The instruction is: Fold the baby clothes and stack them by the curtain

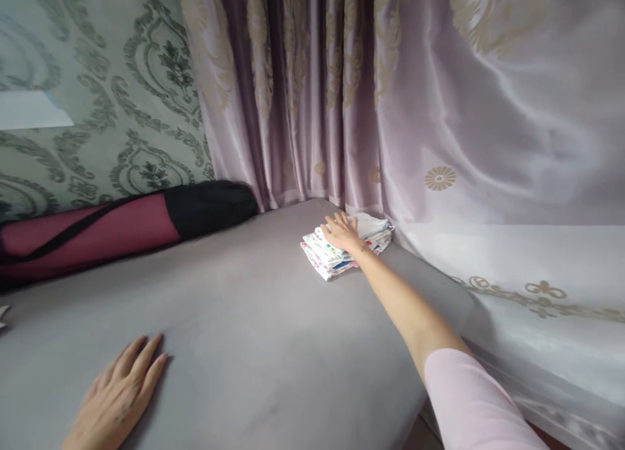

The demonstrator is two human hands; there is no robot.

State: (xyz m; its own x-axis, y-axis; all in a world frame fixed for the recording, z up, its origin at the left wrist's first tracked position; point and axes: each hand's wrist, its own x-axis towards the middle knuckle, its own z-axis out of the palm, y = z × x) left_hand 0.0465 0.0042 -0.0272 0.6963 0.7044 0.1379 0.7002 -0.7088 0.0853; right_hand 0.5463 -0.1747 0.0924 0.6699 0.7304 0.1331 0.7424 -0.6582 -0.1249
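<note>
At the far corner of the grey padded surface (pixel 234 320) lies a stack of folded cloths (pixel 322 258), white with small coloured prints. My right hand (pixel 342 232) rests on top of the stack, palm down with the fingers spread. The arm reaches out from the lower right in a pink sleeve. Lower left, my left hand (pixel 117 391) lies flat on the grey cover, its fingers stretched out and nothing in them. The underside of the stack and my right palm are hidden.
A long maroon and black bag (pixel 122 232) with a strap lies along the patterned wall (pixel 156 79). Shiny mauve curtains (pixel 312 98) hang behind the corner. White fabric with gold embroidery (pixel 541 290) borders the right side. A pale object (pixel 3 314) shows at the left edge.
</note>
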